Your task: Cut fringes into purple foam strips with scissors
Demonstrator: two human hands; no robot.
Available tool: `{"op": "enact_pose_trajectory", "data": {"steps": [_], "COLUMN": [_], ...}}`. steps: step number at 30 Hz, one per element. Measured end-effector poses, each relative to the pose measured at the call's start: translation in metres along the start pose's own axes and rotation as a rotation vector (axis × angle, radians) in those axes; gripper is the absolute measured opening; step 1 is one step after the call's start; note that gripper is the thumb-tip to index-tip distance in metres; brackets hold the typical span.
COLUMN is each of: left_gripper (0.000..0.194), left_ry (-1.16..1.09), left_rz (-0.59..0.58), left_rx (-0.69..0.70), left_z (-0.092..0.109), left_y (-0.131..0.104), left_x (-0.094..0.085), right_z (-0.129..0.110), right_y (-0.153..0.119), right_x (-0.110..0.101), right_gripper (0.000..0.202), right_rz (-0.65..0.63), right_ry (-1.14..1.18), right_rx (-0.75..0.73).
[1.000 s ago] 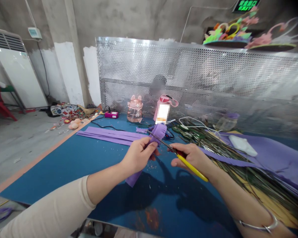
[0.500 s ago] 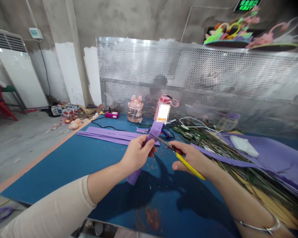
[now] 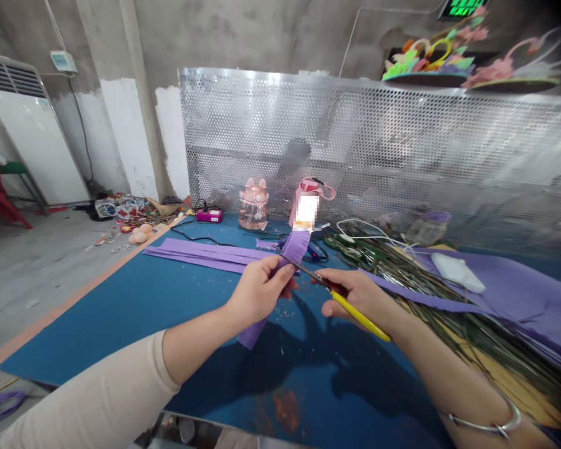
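My left hand (image 3: pixel 260 288) is closed on a purple strip (image 3: pixel 295 246), pinching it between thumb and fingers. The strip's upper part leans away from me, with fine cuts along its edge, and its lower end hangs below the hand. In my right hand (image 3: pixel 355 298) is a pair of scissors (image 3: pixel 362 317) with yellow handles. Their dark blades reach the strip just above my left thumb. Behind the left hand, a stack of purple strips (image 3: pixel 210 254) lies on the blue table (image 3: pixel 144 318).
Dark green stems (image 3: pixel 402 284) and a purple sheet (image 3: pixel 518 280) cover the right side, with a white box (image 3: pixel 458 272) on top. A pink jar (image 3: pixel 253 206), a magenta power socket (image 3: pixel 209 216) and a blue tool (image 3: pixel 315 251) stand or lie behind. A perforated metal panel (image 3: pixel 378 149) closes the back.
The upper part of the strip has shifted slightly right and shows more fringed edge. Both hands keep nearly the same place, and the scissors still meet the strip.
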State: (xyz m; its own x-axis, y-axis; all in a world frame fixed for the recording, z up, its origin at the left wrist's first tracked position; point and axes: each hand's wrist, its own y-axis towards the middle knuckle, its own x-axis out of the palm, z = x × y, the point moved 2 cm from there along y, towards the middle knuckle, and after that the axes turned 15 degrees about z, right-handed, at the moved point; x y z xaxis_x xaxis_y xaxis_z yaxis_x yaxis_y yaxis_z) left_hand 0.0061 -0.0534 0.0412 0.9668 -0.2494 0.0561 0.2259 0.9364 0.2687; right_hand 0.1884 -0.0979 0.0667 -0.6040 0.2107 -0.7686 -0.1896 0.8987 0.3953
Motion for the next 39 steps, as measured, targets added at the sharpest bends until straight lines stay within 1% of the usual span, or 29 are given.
{"op": "enact_pose_trajectory", "data": {"steps": [9,15,21,25,27,29,32,35,39], "left_gripper": [0.026,0.025,0.022,0.021,0.021,0.022,0.024,0.024,0.025], "left_ry": [-0.017,-0.008,-0.029,-0.05,-0.043,-0.031,-0.022,-0.02,-0.015], "left_rz": [0.008,0.004,0.004,-0.006,-0.002,0.015,0.048,0.073,0.059], "left_rx": [-0.012,-0.013,-0.036,-0.078,-0.08,-0.066,-0.04,-0.017,-0.019], "left_z": [0.001,0.001,-0.001,-0.004,-0.004,-0.003,-0.002,0.0,-0.001], "left_y": [0.0,-0.001,0.002,0.001,0.001,0.001,0.002,0.002,0.002], "left_x": [0.001,0.001,0.002,0.002,0.003,0.002,0.001,0.0,0.0], "right_z": [0.0,0.004,0.007,0.01,0.01,0.01,0.006,0.001,-0.002], "right_y": [-0.001,0.0,0.0,0.0,0.001,0.001,0.001,0.0,0.0], "right_x": [-0.001,-0.001,-0.001,-0.003,-0.003,-0.004,-0.004,-0.004,-0.002], "right_gripper": [0.067,0.063,0.054,0.05,0.051,0.057,0.066,0.068,0.072], "right_rz": [0.053,0.054,0.06,0.069,0.078,0.074,0.042,-0.001,0.006], "right_ry": [-0.011,-0.041,-0.058,-0.071,-0.095,-0.123,-0.129,-0.114,-0.112], "right_rx": [-0.052,-0.083,-0.072,-0.027,-0.002,0.012,-0.005,-0.021,-0.006]}}
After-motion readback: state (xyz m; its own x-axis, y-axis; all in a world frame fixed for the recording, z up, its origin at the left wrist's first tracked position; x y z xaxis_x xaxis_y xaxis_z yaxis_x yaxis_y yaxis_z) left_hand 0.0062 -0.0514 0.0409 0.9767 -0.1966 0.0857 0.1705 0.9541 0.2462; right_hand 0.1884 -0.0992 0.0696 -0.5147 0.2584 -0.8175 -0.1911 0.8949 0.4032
